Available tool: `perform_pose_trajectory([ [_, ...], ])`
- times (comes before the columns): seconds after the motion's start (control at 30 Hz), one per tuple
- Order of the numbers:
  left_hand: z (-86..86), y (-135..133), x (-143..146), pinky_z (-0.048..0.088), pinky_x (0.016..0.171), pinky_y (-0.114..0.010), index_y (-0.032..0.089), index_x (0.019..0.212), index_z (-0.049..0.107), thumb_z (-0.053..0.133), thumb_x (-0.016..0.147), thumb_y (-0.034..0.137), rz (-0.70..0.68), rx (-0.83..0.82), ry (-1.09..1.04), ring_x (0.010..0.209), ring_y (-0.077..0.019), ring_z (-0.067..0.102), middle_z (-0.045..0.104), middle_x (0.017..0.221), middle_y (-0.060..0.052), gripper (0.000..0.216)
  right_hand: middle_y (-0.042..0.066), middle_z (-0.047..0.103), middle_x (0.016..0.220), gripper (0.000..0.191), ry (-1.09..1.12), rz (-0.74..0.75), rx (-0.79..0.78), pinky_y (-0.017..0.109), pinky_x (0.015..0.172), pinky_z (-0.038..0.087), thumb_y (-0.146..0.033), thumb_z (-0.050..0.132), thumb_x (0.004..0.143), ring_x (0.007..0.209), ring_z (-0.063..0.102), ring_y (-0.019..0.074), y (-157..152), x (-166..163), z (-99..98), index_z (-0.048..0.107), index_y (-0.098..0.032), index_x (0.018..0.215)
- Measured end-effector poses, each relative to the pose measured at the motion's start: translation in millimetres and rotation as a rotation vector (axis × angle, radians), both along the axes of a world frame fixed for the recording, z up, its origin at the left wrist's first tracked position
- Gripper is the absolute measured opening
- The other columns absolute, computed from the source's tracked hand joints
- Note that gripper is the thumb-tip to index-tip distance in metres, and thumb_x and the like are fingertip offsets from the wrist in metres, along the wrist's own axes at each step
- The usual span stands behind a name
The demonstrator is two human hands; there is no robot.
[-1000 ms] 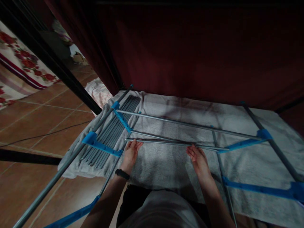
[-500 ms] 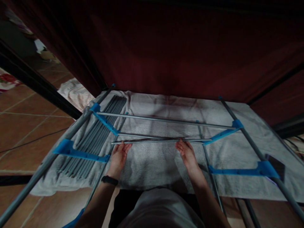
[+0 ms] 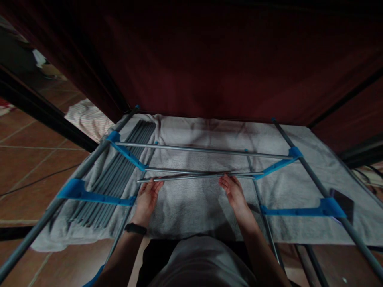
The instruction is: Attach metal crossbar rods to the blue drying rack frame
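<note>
A thin grey metal rod (image 3: 182,177) spans between my two hands, nearly level and slightly higher at its right. My left hand (image 3: 149,196) is closed on it near its left end; a dark band circles that wrist. Towards the rod's right part, the fingers of my right hand (image 3: 232,190) pinch it. Just behind it, a fixed lower bar (image 3: 167,171) crosses the held rod in view. A longer crossbar (image 3: 203,150) farther back joins the blue left bracket (image 3: 128,155) to the blue right bracket (image 3: 278,166) of the tube frame.
Several loose grey rods (image 3: 116,179) lie side by side on a pale blanket (image 3: 191,211) at left. Nearer blue brackets (image 3: 95,195) (image 3: 302,211) jut inward from the side tubes. A dark flat phone-like object (image 3: 344,203) lies at right. Dark red fabric (image 3: 209,71) rises behind.
The held rod has tilted, its right end rising a little against the lower bar. Both hands keep their places on it. The view has shifted slightly.
</note>
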State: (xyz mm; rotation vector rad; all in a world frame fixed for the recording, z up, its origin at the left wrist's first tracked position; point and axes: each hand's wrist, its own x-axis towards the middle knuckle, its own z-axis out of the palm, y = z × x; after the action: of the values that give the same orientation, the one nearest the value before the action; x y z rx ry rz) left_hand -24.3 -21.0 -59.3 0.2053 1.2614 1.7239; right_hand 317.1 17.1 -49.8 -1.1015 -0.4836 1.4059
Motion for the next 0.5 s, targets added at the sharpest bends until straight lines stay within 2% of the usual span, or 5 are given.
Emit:
perform_pose_trajectory([
  [0.27, 2.0, -0.7, 0.1, 0.061, 0.101, -0.037, 0.022, 0.082, 0.065, 0.069, 0.088, 0.013, 0.001, -0.008, -0.029, 0.087, -0.0150, 0.073, 0.072, 0.091, 0.000, 0.012, -0.001, 0.070, 0.079, 0.030, -0.009, 0.007, 0.000, 0.036, 0.081, 0.060, -0.039, 0.092, 0.065, 0.079, 0.069, 0.0191, -1.0, -0.9, 3.3, 0.066, -0.028, 0.076],
  [0.5, 6.9, 0.1, 3.3, 0.060, 0.101, -0.040, 0.023, 0.079, 0.061, 0.067, 0.089, 0.012, 0.017, -0.037, 0.008, 0.084, -0.0159, 0.073, 0.071, 0.086, 0.000, 0.016, -0.003, 0.069, 0.078, 0.031, 0.002, 0.015, -0.008, 0.034, 0.080, 0.060, -0.038, 0.092, 0.066, 0.079, 0.069, 0.0173, -1.3, -1.7, 6.4, 0.064, -0.028, 0.074],
])
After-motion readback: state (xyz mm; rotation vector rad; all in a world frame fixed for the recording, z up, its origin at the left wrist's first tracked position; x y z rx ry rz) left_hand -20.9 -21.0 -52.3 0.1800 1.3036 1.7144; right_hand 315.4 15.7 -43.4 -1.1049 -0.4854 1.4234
